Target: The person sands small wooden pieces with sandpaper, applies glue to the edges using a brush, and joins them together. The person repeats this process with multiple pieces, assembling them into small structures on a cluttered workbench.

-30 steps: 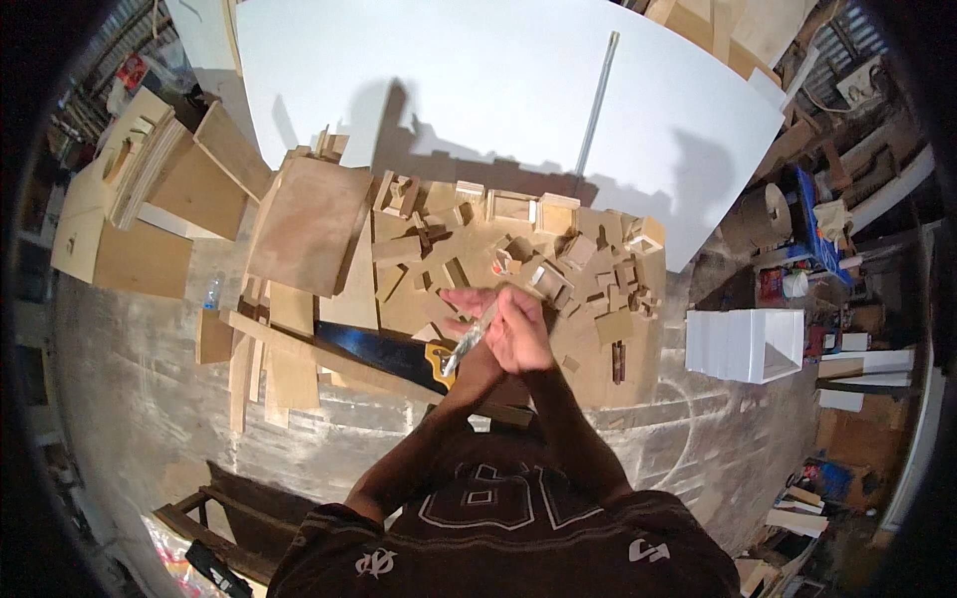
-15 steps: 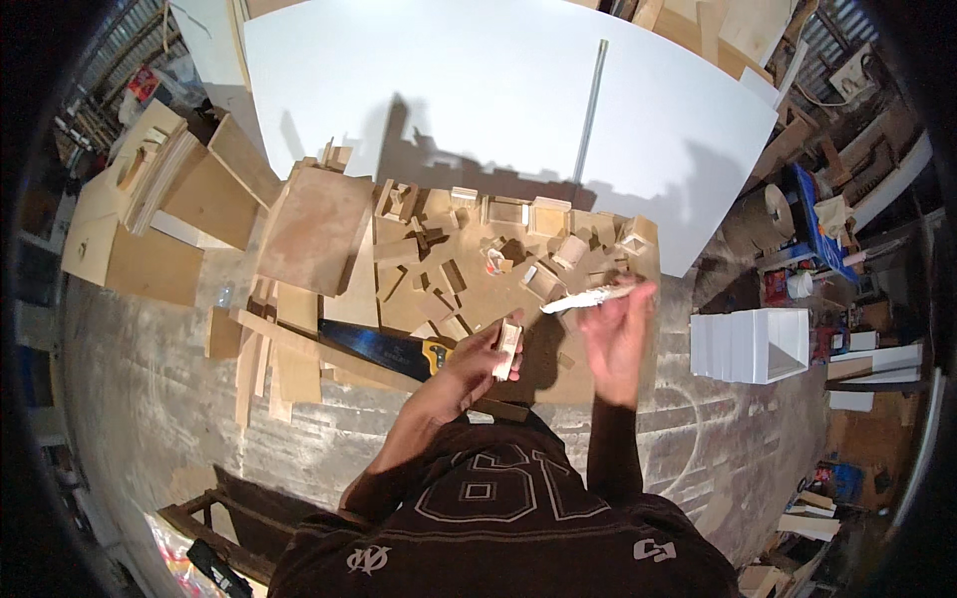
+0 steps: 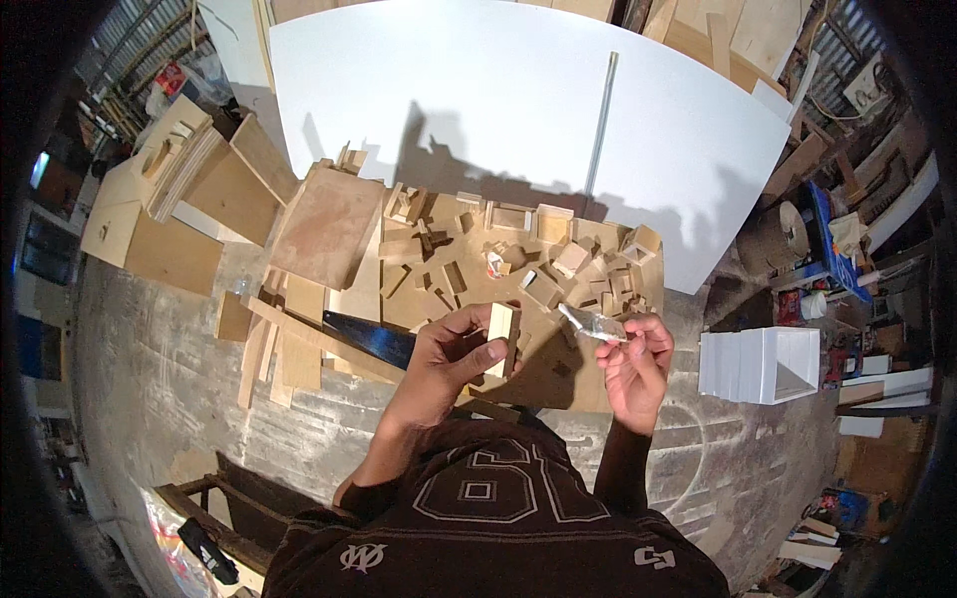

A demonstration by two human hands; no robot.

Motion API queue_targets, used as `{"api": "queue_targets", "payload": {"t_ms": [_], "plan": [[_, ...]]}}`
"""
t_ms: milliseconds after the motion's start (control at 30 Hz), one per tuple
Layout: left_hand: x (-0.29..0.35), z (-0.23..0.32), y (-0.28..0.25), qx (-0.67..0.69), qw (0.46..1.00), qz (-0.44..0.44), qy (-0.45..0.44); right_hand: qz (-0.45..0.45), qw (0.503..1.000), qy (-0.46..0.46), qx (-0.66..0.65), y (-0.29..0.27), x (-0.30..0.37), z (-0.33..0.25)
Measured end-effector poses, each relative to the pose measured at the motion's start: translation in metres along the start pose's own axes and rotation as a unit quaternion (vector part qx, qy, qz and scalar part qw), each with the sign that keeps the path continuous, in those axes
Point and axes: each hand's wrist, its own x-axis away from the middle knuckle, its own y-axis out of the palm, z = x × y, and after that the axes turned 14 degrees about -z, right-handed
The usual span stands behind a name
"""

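My left hand (image 3: 446,357) is closed around a small pale wooden block (image 3: 501,334), with the thumb across its near face. To the right, my right hand (image 3: 636,374) pinches a narrow, shiny, whitish piece (image 3: 596,325) that looks like crumpled clear plastic. Its tip points toward the wooden block, and a gap lies between them. Below both hands is a brown work board (image 3: 467,282) scattered with several small wooden pieces, among them a small box-like piece (image 3: 542,287). A handsaw (image 3: 369,339) lies left of my left hand, its handle mostly hidden by that hand.
A large white panel (image 3: 498,90) rises beyond the board. A brown flat board (image 3: 329,227) and wooden strips (image 3: 284,349) are at the left, near wooden boxes (image 3: 150,239). White stacked trays (image 3: 760,365) stand on the floor at the right.
My right hand has come lower and turned palm upward, tilting the whitish piece the other way. My left hand has raised the block slightly and turned it. The view has shifted a little.
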Motion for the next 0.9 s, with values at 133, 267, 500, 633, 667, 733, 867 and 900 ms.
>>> {"api": "queue_targets", "payload": {"t_ms": [133,267,500,633,667,733,867,900], "plan": [[-0.004,-0.013,0.007,-0.032,0.999,0.022,0.034,0.017,1.0,0.008,0.0,-0.004,0.004,-0.001],[-0.006,-0.015,0.011,-0.044,0.998,0.045,0.03,0.025,1.0,-0.006,0.008,-0.014,0.007,-0.007],[0.004,0.002,0.021,0.118,0.991,0.069,-0.015,0.051,0.999,-0.006,0.009,-0.031,0.012,-0.01],[0.009,0.0,0.025,0.184,0.981,0.056,-0.024,0.029,1.0,0.009,-0.007,-0.031,0.013,-0.006],[0.011,-0.001,0.024,0.18,0.982,0.047,-0.03,0.025,1.0,0.015,-0.011,-0.03,0.013,-0.004],[0.015,-0.003,0.02,0.172,0.984,0.031,-0.041,0.019,0.999,0.023,-0.016,-0.026,0.013,-0.003],[0.021,-0.011,0.014,0.145,0.989,0.011,-0.021,0.01,0.999,0.029,-0.017,-0.023,0.014,-0.002],[0.023,-0.01,0.016,0.132,0.991,0.024,-0.016,0.009,0.999,0.032,-0.015,-0.023,0.014,-0.001]]}}
